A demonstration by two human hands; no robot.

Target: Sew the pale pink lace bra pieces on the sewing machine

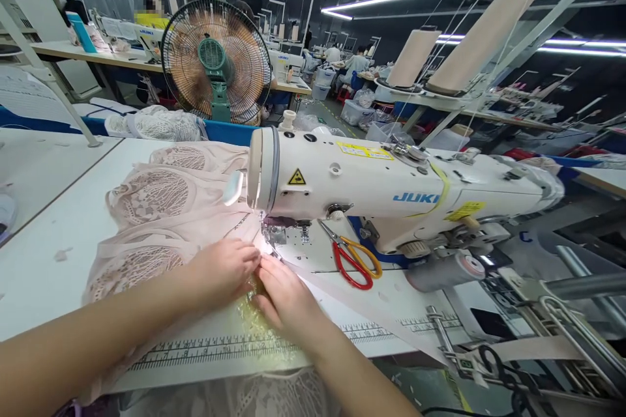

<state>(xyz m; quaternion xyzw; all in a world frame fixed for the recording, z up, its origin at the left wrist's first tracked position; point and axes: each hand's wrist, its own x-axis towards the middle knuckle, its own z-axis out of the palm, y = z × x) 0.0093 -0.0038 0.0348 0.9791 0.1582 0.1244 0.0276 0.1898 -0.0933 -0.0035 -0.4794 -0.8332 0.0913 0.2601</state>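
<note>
My left hand lies on pale pink lace fabric, fingers curled and pressed down just in front of the presser foot of a white JUKI sewing machine. My right hand rests beside it, fingertips pinching the fabric edge near the needle. The two hands touch at the fingertips. A thin pink strip runs out to the right from under them.
Red and yellow scissors lie on the machine bed right of the needle. A standing fan is behind the table. Thread cones stand at the back right. Printed rulers mark the table's front edge. Other workers sit far behind.
</note>
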